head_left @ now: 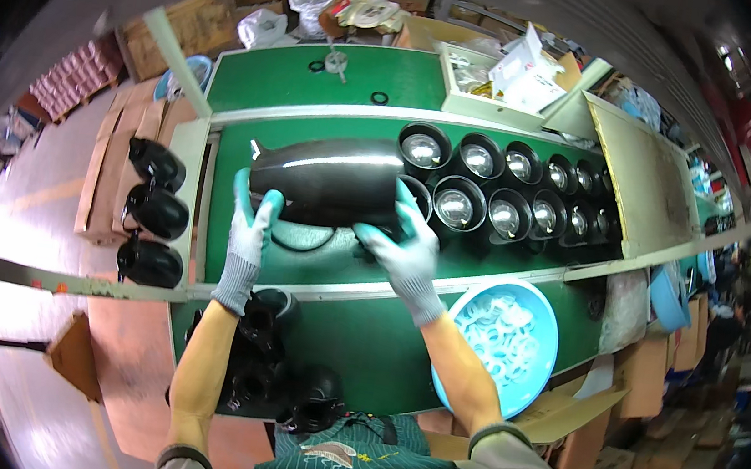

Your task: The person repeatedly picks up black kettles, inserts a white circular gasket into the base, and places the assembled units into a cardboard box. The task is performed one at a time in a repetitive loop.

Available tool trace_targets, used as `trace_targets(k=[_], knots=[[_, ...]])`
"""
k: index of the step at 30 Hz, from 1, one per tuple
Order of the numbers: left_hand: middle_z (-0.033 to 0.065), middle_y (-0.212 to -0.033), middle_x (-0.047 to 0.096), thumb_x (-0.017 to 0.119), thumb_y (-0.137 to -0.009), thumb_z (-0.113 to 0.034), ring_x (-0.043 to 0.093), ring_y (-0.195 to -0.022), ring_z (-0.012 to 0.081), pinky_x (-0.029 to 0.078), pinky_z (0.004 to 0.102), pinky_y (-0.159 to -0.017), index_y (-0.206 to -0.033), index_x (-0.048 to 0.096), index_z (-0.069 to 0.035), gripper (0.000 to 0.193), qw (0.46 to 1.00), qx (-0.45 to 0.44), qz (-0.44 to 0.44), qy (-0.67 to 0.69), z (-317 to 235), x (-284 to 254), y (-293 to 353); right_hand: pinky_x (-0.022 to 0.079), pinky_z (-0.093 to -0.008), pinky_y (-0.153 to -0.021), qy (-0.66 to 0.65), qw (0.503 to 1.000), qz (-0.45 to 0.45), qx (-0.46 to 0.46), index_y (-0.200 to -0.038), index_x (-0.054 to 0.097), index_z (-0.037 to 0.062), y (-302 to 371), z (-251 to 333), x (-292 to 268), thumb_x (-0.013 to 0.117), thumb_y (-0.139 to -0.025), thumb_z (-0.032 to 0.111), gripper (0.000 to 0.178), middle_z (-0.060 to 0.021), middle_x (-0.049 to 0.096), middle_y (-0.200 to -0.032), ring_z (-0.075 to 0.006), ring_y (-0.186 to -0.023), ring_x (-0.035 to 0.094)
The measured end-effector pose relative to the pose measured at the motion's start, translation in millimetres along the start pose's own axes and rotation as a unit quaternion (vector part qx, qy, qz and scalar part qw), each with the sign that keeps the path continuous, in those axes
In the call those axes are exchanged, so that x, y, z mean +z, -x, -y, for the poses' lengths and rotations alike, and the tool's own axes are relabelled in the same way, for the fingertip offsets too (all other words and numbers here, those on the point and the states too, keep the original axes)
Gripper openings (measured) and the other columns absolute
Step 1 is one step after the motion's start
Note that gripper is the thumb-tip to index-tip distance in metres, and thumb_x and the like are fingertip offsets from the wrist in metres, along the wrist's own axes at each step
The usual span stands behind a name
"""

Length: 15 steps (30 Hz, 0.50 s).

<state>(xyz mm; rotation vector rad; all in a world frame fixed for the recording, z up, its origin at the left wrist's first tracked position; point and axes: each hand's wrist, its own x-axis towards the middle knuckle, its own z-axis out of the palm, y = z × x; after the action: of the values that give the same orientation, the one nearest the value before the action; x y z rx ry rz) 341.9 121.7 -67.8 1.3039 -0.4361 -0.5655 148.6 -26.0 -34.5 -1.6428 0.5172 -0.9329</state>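
Observation:
A glossy black jug body (327, 174) lies on its side between my two gloved hands, held over the green bench, with a small pointed spout at its left end. My left hand (250, 235) is closed around the spout end, thumb and fingers against the underside and side. My right hand (410, 256) grips the other end, fingers curled over its rim. Below the jug a dark curved strip shows, partly hidden; I cannot tell whether it is a handle. Both gloves are grey with teal fingertips.
To the right, two rows of black cylinders (459, 208) show shiny bottoms. A light-blue basin (551, 344) holds white rings by my right forearm. Black jugs stand at left (156, 211) and near my waist (261, 323). A parts tray (489, 109) sits beyond.

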Motion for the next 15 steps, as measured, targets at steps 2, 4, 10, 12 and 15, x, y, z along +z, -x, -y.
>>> trace_targets(k=[2, 4, 10, 12, 15], knots=[[0.0176, -0.16, 0.032, 0.069, -0.095, -0.013, 0.049, -0.133, 0.0254, 0.044, 0.0382, -0.11, -0.16, 0.02, -0.002, 0.082, 0.99, 0.047, -0.08, -0.106, 19, -9, -16, 0.05, -0.0387, -0.103, 0.18, 0.976, 0.04, -0.119, -0.123, 0.065, -0.0003, -49, -35, 22, 0.081, -0.076, 0.01, 0.05, -0.015, 0.048, -0.151, -0.0319, -0.126, 0.058], [0.0198, -0.158, 0.036, 0.069, -0.094, -0.01, 0.048, -0.136, 0.0307, 0.041, 0.0405, -0.112, -0.159, 0.022, -0.001, 0.081, 0.976, 0.081, -0.034, -0.198, 15, 1, 4, 0.05, -0.0425, -0.103, 0.341, 0.927, 0.058, -0.145, -0.121, 0.067, 0.0087, -92, -93, 26, 0.082, -0.075, 0.019, 0.049, -0.0148, 0.047, -0.151, -0.0351, -0.131, 0.053], [0.0194, -0.131, 0.064, 0.067, -0.088, -0.003, 0.064, -0.118, 0.024, 0.049, 0.0361, -0.103, -0.139, 0.052, 0.007, 0.054, 0.958, 0.044, 0.075, -0.275, 3, -34, 102, 0.053, -0.0425, -0.094, 0.689, 0.7, 0.185, -0.031, -0.132, 0.063, 0.0191, -148, -179, 55, 0.064, -0.091, 0.021, 0.041, -0.0147, 0.038, -0.159, -0.0344, -0.139, 0.043], [0.0168, -0.119, 0.07, 0.066, -0.09, -0.003, 0.068, -0.109, 0.0213, 0.052, 0.0335, -0.098, -0.136, 0.055, 0.007, 0.048, 0.955, -0.001, 0.103, -0.279, -3, -33, 122, 0.053, -0.0436, -0.092, 0.691, 0.701, 0.176, -0.014, -0.123, 0.069, 0.009, -147, -191, 57, 0.059, -0.094, 0.018, 0.032, -0.014, 0.05, -0.144, -0.0327, -0.13, 0.051], [0.0149, -0.119, 0.069, 0.061, -0.094, 0.001, 0.066, -0.111, 0.0201, 0.052, 0.0315, -0.098, -0.136, 0.055, 0.008, 0.043, 0.946, -0.013, 0.175, -0.273, 6, -30, 128, 0.052, -0.0427, -0.084, 0.585, 0.809, 0.032, 0.047, -0.116, 0.066, 0.0032, -140, -184, 59, 0.054, -0.094, 0.016, 0.028, -0.0138, 0.058, -0.126, -0.0301, -0.117, 0.057]])
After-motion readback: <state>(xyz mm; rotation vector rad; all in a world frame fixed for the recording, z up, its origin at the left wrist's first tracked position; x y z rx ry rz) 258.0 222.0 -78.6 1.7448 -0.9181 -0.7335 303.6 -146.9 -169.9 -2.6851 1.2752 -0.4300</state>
